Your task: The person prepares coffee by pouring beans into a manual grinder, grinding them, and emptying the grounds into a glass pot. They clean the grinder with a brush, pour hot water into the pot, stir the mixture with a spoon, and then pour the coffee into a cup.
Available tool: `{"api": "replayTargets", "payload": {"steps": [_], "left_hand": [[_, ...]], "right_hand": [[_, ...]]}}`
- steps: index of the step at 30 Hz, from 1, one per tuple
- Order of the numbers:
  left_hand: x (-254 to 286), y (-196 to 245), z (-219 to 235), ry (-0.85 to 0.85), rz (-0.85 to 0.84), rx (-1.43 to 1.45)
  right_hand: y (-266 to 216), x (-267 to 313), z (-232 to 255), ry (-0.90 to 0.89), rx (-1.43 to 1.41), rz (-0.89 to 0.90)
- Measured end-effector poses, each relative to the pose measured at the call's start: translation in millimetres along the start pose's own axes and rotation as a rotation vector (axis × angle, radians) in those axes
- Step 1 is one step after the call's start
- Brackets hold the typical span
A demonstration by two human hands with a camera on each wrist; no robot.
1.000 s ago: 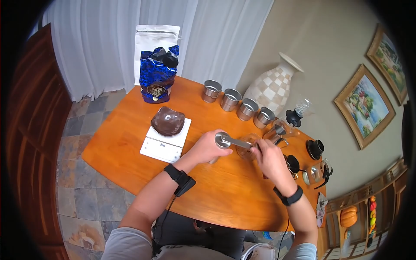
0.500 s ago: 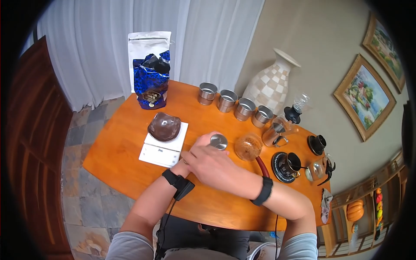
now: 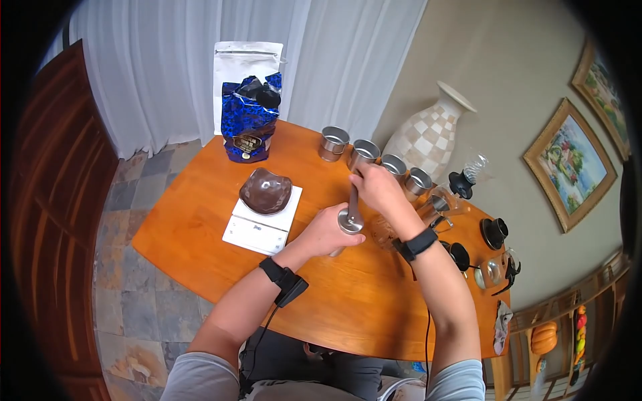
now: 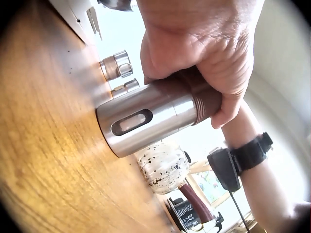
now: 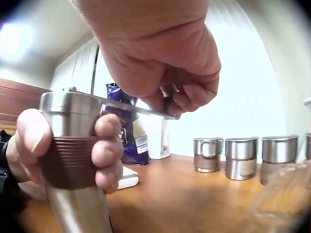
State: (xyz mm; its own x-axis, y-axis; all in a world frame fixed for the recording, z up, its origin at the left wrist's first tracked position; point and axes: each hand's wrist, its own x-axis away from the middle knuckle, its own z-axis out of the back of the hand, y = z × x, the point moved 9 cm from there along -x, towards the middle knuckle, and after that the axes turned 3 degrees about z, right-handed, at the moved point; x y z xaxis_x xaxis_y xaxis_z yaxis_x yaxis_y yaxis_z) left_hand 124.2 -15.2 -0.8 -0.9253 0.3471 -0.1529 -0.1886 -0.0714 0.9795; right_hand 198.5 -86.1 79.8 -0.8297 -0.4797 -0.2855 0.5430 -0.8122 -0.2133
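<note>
My left hand (image 3: 324, 234) wraps around a steel manual coffee grinder (image 4: 150, 116), its fingers on the brown ribbed band (image 5: 68, 158). The grinder stands upright, its base at the wooden tabletop in the left wrist view. On its top sits a flat metal crank (image 3: 353, 202), pointing toward the far side of the table. My right hand (image 3: 382, 190) grips the crank's end with curled fingers, which hide most of the knob. Just right of the grinder, a speckled glass pot (image 4: 163, 167) with a dark red handle (image 4: 197, 201) is partly covered by the right forearm in the head view.
Left of the hands, a brown bowl (image 3: 266, 192) rests on a white scale (image 3: 254, 234). A blue bag (image 3: 249, 123) stands behind. Several steel cups (image 3: 334, 144) line the far edge before a checkered vase (image 3: 424, 137). A black cup (image 3: 458, 255) and a glass server (image 3: 493, 273) stand right.
The crank has gone around: my right hand went from the grinder's right side, across near my left wrist, to the far side. The left hand keeps its grip on the grinder.
</note>
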Motion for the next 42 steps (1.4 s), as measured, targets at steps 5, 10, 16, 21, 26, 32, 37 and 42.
{"api": "replayTargets", "payload": {"steps": [5,10,16,21,26,32,37,42], "left_hand": [[2,7,3,0.055,-0.043,-0.098],[2,4,3,0.072,-0.06,-0.059],[-1,0,4,0.068,-0.058,-0.047],[0,5,6,0.098,-0.07,-0.105],[9,16,8,0.128,-0.195,-0.072],[-8,-9,0,0.004,-0.066,0.042],[1,7,-2,-0.019,0.01,-0.029],[2,9,5,0.072,-0.077,-0.097]], "right_hand": [[20,62,33,0.188,-0.032,0.03],[5,128,58,0.164,-0.011,0.037],[-54,174,63,0.063,0.109,0.22],[-123,169,41,-0.035,0.069,0.591],[-158,117,17,0.098,-0.027,0.719],[-144,32,-13,0.072,-0.017,0.579],[-87,-9,-12,0.01,-0.001,0.361],[-8,1,6,0.05,-0.015,0.094]]}}
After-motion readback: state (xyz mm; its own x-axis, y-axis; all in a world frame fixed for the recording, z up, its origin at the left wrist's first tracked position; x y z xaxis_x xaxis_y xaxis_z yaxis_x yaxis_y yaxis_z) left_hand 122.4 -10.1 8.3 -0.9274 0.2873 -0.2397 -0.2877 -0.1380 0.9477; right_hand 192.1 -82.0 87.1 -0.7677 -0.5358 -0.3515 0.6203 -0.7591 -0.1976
